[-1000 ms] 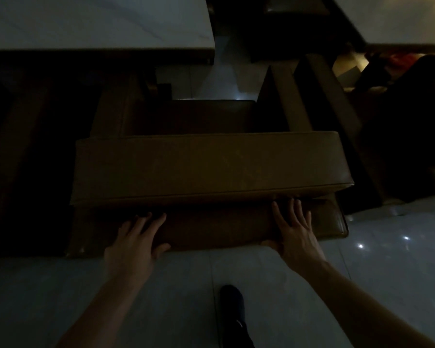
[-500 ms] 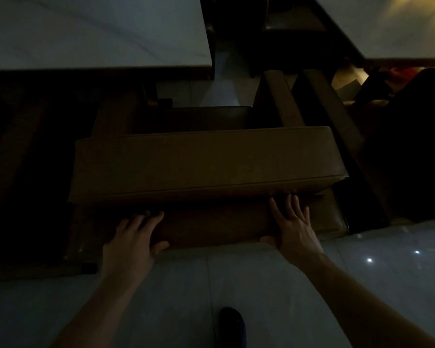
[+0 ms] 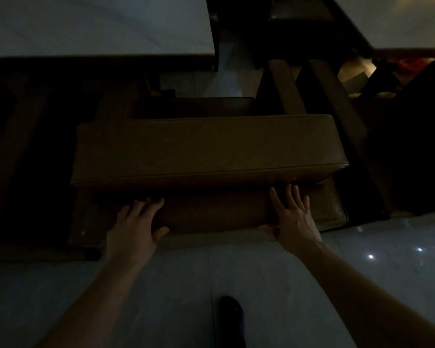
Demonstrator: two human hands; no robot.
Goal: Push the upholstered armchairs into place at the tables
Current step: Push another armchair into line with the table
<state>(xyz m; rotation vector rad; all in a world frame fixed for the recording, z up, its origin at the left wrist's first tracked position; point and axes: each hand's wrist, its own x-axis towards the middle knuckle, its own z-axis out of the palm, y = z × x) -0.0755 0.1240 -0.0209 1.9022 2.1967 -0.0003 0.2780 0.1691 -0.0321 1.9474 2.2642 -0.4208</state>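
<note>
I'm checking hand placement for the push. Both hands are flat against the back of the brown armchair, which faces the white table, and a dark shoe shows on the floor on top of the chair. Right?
Not quite. The head view shows the shoe on the floor below the armchair, between the arms. The rest holds: left hand, right hand, table.

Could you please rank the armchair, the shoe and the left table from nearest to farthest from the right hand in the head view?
1. Armchair: under the right hand.
2. Shoe: lower left, on the floor.
3. Left table: far upper left.
</note>
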